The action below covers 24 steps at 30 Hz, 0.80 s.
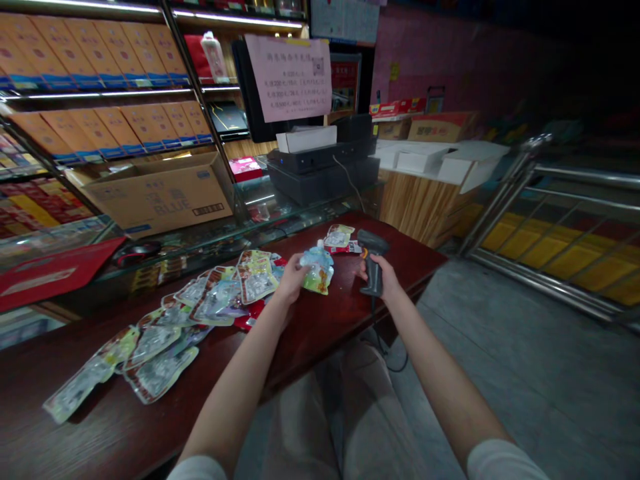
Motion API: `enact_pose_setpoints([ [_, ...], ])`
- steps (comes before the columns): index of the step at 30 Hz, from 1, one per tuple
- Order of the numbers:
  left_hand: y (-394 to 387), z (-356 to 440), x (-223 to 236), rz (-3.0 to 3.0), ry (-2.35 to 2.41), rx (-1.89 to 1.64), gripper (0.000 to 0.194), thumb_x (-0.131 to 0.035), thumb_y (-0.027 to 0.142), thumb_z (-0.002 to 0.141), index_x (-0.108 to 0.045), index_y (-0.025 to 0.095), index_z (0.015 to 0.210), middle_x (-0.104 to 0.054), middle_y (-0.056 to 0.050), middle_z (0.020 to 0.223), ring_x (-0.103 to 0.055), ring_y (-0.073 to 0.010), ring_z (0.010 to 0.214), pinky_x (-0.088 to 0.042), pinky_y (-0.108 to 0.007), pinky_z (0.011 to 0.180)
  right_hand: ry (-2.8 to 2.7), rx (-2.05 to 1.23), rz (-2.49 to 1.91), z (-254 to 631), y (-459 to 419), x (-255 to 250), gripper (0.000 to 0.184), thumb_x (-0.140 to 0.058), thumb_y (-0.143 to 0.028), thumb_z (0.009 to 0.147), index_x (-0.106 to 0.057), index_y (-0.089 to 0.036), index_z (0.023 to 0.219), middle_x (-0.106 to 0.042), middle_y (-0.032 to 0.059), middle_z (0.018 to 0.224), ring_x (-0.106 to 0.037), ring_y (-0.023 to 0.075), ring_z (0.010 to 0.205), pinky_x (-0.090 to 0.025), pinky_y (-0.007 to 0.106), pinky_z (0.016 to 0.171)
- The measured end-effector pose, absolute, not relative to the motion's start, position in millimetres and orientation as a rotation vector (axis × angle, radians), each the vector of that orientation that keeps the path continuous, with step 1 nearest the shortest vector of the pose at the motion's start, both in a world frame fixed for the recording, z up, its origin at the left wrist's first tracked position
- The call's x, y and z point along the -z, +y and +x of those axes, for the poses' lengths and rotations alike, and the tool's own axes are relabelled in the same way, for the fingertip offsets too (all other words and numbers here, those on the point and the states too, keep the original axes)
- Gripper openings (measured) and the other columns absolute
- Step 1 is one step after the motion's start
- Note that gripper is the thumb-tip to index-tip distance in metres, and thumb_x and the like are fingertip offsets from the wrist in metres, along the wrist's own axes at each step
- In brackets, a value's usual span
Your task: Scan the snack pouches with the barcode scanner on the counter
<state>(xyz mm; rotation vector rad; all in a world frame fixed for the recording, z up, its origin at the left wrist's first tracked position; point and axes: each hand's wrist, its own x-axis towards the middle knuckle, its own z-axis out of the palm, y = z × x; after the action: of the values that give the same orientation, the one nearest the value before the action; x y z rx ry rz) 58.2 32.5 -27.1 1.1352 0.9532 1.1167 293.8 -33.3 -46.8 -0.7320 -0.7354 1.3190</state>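
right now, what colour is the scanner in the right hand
The scanner is dark grey, with a small orange part; the head view shows it.

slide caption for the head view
Left hand holds a blue-green plastic pouch, right hand a dark-grey pistol-shaped scanner, at a reddish-brown table.

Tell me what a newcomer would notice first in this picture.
Probably the pink sign at top centre. Below it, the left hand holds a colourful packet over a dark red table, while the right hand grips a dark scanner. More packets lie strewn along the table to the left.
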Motion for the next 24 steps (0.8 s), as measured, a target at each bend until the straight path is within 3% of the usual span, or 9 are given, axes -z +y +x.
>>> enact_pose_setpoints([
  [6,29,32,27,0.947,0.804,-1.298,0.053,-0.077,0.025,0.07,-0.05,0.025,0.116,-0.07,0.0,0.092,-0.068,-0.0154,0.078,-0.055,-0.028,0.073,-0.976,-1.602,-0.722,293,-38,47,0.029,-0.061,-0.042,0.08,-0.054,-0.02,0.097,-0.051,-0.006,0.059,-0.041,0.0095,0.04,-0.04,0.026,0.044],
  [11,37,30,24,0.928,0.703,-1.453,0.056,-0.076,0.027,0.076,-0.049,0.029,0.125,-0.067,-0.002,0.111,-0.067,-0.0164,0.093,-0.056,-0.031,0.083,-1.007,-1.65,-0.749,295,-39,51,0.028,-0.06,-0.043,0.083,-0.052,-0.02,0.096,-0.051,-0.0054,0.06,-0.04,0.0087,0.039,-0.03,0.023,0.04],
  [19,51,30,34,0.969,0.742,-1.477,0.058,-0.072,0.024,0.08,-0.049,0.027,0.133,-0.067,-0.003,0.104,-0.066,-0.0162,0.09,-0.055,-0.031,0.085,-1.062,-1.663,-0.809,295,-36,52,0.029,-0.062,-0.044,0.084,-0.053,-0.019,0.096,-0.049,-0.0065,0.057,-0.037,0.0083,0.037,-0.028,0.022,0.037],
  [24,50,35,33,1.095,0.839,-1.509,0.054,-0.06,0.02,0.086,-0.047,0.025,0.137,-0.067,-0.008,0.118,-0.065,-0.0164,0.103,-0.053,-0.03,0.091,-1.061,-1.649,-0.826,296,-33,55,0.03,-0.065,-0.045,0.081,-0.053,-0.019,0.093,-0.049,-0.0074,0.054,-0.035,0.0074,0.034,-0.029,0.021,0.035],
])
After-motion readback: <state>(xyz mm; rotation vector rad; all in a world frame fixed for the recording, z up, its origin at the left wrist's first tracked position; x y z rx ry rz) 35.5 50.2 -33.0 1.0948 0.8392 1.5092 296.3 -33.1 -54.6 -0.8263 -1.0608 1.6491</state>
